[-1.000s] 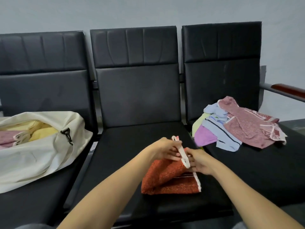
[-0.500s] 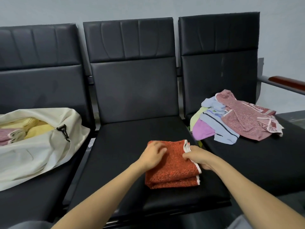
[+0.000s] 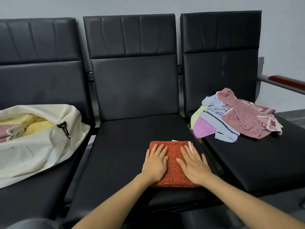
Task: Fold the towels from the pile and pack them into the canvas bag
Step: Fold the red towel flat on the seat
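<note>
Folded orange towel [image 3: 172, 155], lower centre: my left hand [image 3: 156, 164] and right hand [image 3: 193, 166] press flat, gripping nothing; risk, folds springing open once lifted.

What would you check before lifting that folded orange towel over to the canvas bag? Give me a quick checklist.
1. Orange towel folded and lying flat on the middle seat: ok.
2. Grip on it: not ok; left hand and right hand only press flat, fingers straight.
3. Canvas bag mouth open: ok.
4. Room left in the bag: cannot tell; yellow towels and a pink towel fill the part in view.
5. Pile on the right seat lies apart from the orange towel: ok.
</note>
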Motion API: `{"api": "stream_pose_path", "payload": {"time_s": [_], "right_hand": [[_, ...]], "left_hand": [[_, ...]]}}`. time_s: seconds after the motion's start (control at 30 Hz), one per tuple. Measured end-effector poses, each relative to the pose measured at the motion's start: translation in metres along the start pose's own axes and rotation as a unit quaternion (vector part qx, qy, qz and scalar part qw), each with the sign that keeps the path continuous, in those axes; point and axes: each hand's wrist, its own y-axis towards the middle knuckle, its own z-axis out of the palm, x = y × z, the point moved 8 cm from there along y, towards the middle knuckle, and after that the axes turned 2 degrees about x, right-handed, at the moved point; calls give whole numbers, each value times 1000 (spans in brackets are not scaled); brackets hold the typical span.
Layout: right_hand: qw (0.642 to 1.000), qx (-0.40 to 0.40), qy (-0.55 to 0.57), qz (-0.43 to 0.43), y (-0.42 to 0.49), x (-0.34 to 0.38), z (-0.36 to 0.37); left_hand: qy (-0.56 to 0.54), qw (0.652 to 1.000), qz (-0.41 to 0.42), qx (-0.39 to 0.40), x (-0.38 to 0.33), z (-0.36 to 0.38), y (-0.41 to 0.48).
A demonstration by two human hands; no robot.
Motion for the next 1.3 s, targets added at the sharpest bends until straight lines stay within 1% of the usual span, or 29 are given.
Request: {"api": "stream_pose_path", "payload": {"time_s": [0.1,0.13,0.2,0.27,0.3,0.33,0.37,0.4,0.43,0.47,0.5,0.53,0.57,0.6,0.63,0.67,0.7,0.73,0.77,0.8,0.87,0.9,0.93,0.97,1.03,1.1,1.13,1.2,1.3], "right_hand": [[1000,-6,21,19,-5,-10,1],[999,-13,39,30,-5,-12,0],[993,-43,92,64,-3,-17,-4],[986,-76,111,98,-2,-22,-9],[986,-86,100,106,-1,-23,-12],[987,-86,81,110,-1,-23,-14],[988,-84,65,108,-1,-20,-16],[989,-84,64,102,0,-17,-19],[988,-84,84,93,3,-12,-21],[984,-83,135,86,6,-7,-24],[968,-76,223,85,9,-2,-25],[933,-61,345,89,10,4,-27],[868,-38,486,94,8,14,-26],[782,-1,617,84,7,27,-25],[685,56,723,64,5,43,-24],[612,111,782,41,-2,59,-27],[579,149,801,17,-8,71,-34],[569,179,803,-5,-14,80,-39],[571,193,798,-19,-14,86,-42],[580,189,792,-30,-10,89,-44],[612,124,780,-44,4,86,-49],[637,90,763,-57,9,86,-53],[661,77,742,-76,11,90,-56],[680,83,722,-101,12,98,-56],[694,116,694,-148,8,113,-58],[715,147,662,-171,6,121,-58],[733,154,637,-183,5,124,-59],[782,145,573,-199,4,127,-61],[842,125,483,-207,2,137,-62]], "left_hand": [[-25,993,-89,-79,19,-10,-14],[-28,988,-130,-83,24,-12,-18],[-28,978,-199,-54,31,-12,-21],[-33,973,-225,-22,34,-18,-20],[-70,971,-228,3,36,-19,-18],[-152,960,-233,35,39,-18,-17],[-278,930,-231,65,38,-16,-16],[-399,887,-215,86,33,-18,-15],[-477,852,-194,94,25,-27,-16],[-519,831,-179,94,18,-40,-14],[-537,821,-169,94,12,-53,-13],[-548,815,-163,94,5,-67,-12],[-556,811,-156,95,0,-81,-13],[-566,805,-150,94,-1,-94,-12],[-579,796,-145,99,-2,-106,-13],[-597,782,-142,109,-1,-117,-16],[-616,765,-143,122,2,-126,-21],[-632,751,-147,126,9,-133,-26],[-639,744,-153,120,17,-138,-31],[-633,751,-163,96,30,-142,-34],[-579,794,-183,25,64,-143,-40],[-554,810,-191,-4,78,-141,-45],[-536,821,-197,-24,89,-138,-49],[-529,825,-194,-41,97,-135,-54],[-543,823,-153,-64,104,-137,-61],[-550,829,-103,-29,99,-142,-69],[-533,842,-81,0,97,-144,-74],[-475,878,-44,39,95,-146,-84],[-423,904,-44,43,100,-144,-94]]}}
